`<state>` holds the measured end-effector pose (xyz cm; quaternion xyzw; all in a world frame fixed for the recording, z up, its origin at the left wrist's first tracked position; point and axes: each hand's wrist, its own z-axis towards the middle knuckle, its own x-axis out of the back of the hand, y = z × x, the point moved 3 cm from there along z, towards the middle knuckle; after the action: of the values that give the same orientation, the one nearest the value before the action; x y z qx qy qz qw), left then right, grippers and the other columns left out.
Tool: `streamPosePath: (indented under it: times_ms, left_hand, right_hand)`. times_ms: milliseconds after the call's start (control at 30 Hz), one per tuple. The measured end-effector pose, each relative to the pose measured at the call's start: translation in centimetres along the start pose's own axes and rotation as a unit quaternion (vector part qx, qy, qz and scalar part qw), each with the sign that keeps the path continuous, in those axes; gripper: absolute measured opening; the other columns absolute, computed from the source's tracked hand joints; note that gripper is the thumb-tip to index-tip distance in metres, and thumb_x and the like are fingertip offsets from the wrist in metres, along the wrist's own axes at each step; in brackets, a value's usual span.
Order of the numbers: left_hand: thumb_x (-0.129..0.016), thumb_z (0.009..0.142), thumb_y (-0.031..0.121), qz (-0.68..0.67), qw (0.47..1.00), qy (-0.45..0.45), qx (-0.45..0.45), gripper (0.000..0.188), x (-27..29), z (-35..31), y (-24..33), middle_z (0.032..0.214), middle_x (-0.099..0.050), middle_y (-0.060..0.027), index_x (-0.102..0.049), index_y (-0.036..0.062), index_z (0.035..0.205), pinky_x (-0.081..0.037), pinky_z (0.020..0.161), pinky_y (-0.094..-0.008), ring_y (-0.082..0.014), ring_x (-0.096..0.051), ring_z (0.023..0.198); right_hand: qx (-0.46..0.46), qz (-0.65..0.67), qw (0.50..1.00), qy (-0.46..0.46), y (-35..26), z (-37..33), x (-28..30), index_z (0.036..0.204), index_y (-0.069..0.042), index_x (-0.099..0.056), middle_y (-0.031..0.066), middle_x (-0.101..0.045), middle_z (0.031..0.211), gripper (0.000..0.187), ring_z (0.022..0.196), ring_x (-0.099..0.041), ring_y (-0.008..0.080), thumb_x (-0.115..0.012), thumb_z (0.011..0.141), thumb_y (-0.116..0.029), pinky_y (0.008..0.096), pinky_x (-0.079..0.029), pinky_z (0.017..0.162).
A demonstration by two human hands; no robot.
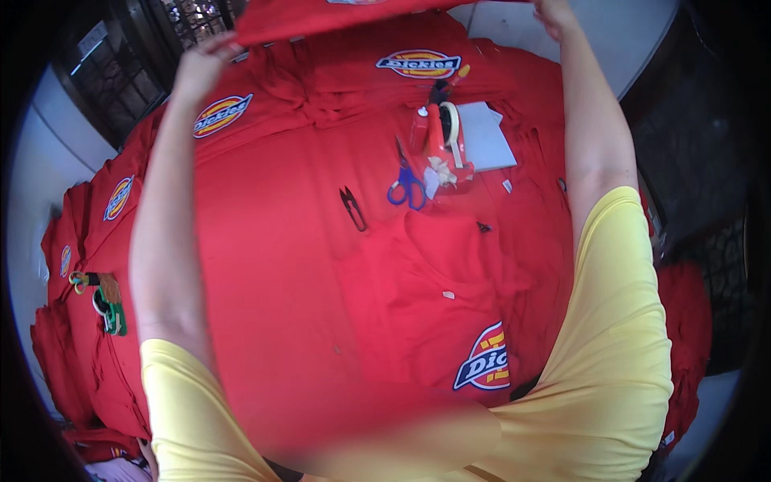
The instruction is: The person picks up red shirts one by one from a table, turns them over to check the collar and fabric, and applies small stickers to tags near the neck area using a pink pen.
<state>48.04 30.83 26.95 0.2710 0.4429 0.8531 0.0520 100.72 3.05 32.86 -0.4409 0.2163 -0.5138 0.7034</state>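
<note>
Both arms reach far forward, holding a red shirt (337,22) raised at the top of the picture, partly cut off by its edge. My left hand (207,63) closes on its left end. The right end is pinched by my right hand (552,18), also partly cut off. Beneath lie more red shirts with oval printed badges. Nearer to me is a red shirt (418,265) with a V-shaped neckline. Black thread snips (352,210) and blue-handled scissors (407,189) rest on the red cloth in the middle.
A red tape dispenser (440,149) stands right of the scissors, beside a white pad (488,140). Far left are a green tape dispenser (111,312) and small scissors (79,279). Stacked red shirts (76,345) line the left edge; more red cloth (687,321) hangs at right.
</note>
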Motion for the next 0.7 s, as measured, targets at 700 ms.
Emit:
streamPosePath:
  times_ms: [700]
  left_hand:
    - [-0.048,0.095,0.034,0.413,0.904,-0.06,0.093,0.049,-2.4,-36.3,-12.0,0.147,-0.034,-0.0114,-0.043,0.0097,0.137,-0.019,0.115,-0.0408,-0.0262,-0.028,0.137]
  right_hand:
    - [-0.075,-0.362,0.928,-0.053,14.6,-41.1,9.8,0.091,-0.001,-0.064,0.0195,-0.062,0.095,0.034,0.09,-0.06,0.0375,-0.061,0.086,-0.035,0.0447,-0.047,0.078]
